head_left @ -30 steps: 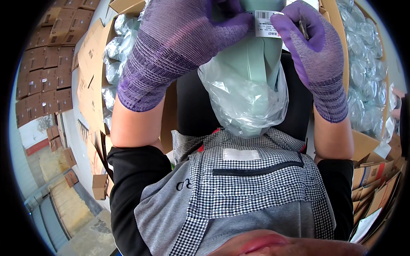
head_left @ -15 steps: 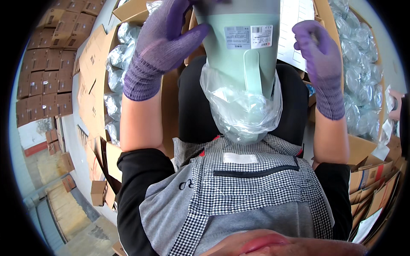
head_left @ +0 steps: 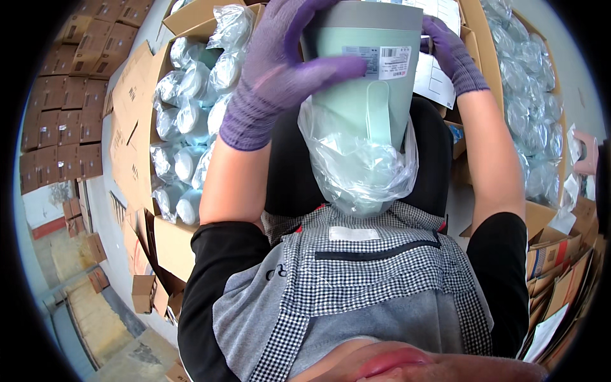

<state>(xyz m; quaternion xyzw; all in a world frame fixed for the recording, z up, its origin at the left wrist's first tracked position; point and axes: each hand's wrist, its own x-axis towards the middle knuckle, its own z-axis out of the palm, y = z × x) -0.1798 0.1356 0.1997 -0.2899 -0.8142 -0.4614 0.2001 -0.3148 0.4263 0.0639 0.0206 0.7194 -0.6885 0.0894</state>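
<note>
A pale green jug (head_left: 344,95) with a grey top band stands between my thighs, its handle facing me and printed labels above the handle. A clear plastic bag (head_left: 356,172) is bunched round its lower part. My left hand (head_left: 280,63), in a purple knitted glove, is closed on the jug's left side, its thumb lying across the front at the label. Just beyond the jug's right edge, my gloved right hand (head_left: 449,54) is at white sheets printed with a grid (head_left: 434,81). Its fingers are curled, and their tips are partly hidden, so what they pinch does not show.
At left, an open carton (head_left: 162,210) holds several bagged items; another row of bagged items (head_left: 531,95) fills a carton at right. Stacked brown boxes (head_left: 63,127) line the far left. Flattened cardboard (head_left: 554,274) leans at lower right. A pink object (head_left: 584,153) is at the right edge.
My left hand has moved right, its thumb now across the jug's label. The right hand has reached forward and inward to the sheets. The jug has turned and tipped slightly, showing its grey top more.
</note>
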